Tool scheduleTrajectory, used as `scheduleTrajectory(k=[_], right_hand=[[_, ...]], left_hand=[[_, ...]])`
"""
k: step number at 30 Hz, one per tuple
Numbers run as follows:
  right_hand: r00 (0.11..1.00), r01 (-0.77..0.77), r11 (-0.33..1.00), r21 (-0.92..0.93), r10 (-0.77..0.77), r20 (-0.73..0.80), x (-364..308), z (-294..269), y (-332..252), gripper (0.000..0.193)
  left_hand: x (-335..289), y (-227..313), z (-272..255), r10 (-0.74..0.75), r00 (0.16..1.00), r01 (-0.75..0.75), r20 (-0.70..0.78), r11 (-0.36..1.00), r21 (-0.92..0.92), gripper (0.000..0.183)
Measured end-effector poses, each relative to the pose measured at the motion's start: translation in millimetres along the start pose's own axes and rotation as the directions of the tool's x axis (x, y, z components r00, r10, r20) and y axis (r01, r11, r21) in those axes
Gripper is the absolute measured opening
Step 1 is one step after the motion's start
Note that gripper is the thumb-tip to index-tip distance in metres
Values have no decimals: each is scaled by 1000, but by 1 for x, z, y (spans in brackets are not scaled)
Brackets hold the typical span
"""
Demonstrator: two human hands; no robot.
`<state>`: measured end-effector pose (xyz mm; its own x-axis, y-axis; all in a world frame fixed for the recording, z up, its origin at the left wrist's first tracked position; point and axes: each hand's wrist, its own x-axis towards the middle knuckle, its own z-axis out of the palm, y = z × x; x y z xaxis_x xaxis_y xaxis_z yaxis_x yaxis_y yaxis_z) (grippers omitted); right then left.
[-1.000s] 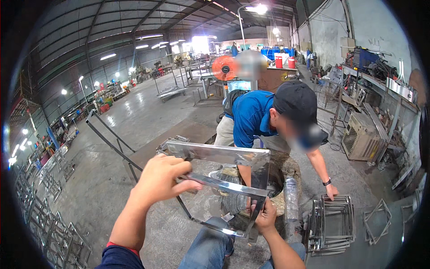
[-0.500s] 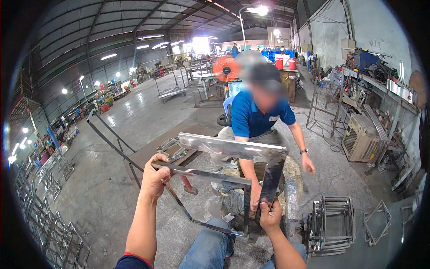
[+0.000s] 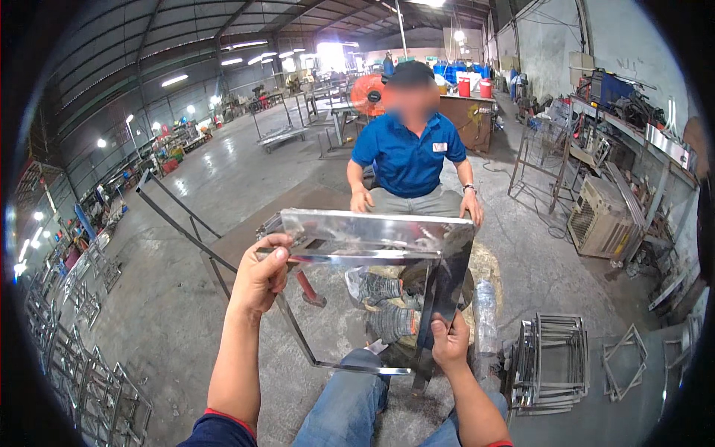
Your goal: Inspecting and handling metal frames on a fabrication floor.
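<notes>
A rectangular metal frame (image 3: 376,232) of shiny flat bars and thinner bars is held up in front of me. My left hand (image 3: 262,274) is closed on its left end, thumb over the thin bar. Lower on the right, my right hand (image 3: 450,343) grips the wide dark upright bar, thumb pressed on its face. The lower thin bar crosses above my knee. Beyond the frame, a co-worker (image 3: 413,160) in a blue shirt sits facing me, both hands near the knees and apart from the frame. A red-handled hammer (image 3: 310,289) lies on the floor behind it.
Grey knitted pieces with orange edges (image 3: 391,322) lie beyond my knees. To the right are stacked metal frames (image 3: 551,361) and a wrapped roll (image 3: 485,316). A long bent metal bar (image 3: 175,216) stands left. More frames (image 3: 82,350) fill the far left; a brown board (image 3: 298,197) lies behind.
The co-worker has straightened up from leaning forward and drawn the hand back from the frame's lower right. The frame has tilted in my hands, its thin upper bar now closer to the wide one.
</notes>
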<state>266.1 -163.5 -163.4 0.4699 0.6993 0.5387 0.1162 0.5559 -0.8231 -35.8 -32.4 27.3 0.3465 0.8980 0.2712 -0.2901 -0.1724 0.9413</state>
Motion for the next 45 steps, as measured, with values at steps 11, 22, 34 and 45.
scheduleTrajectory(k=[11,22,34,45], right_hand=[[1000,7,996,-88,-5,21,10,-2,-11,40],[993,-83,993,81,77,86,20,8,-3,41],[988,-107,994,25,103,119,31,15,4,40],[981,-122,991,56,112,158,25,14,2,47]], left_hand=[[18,-8,11,-15,998,19,-58,997,79,43],[34,-13,7,-74,988,81,-137,996,44,37],[46,-20,-6,-127,989,127,-81,992,-6,25],[37,-18,-11,-99,993,96,-67,995,-38,24]])
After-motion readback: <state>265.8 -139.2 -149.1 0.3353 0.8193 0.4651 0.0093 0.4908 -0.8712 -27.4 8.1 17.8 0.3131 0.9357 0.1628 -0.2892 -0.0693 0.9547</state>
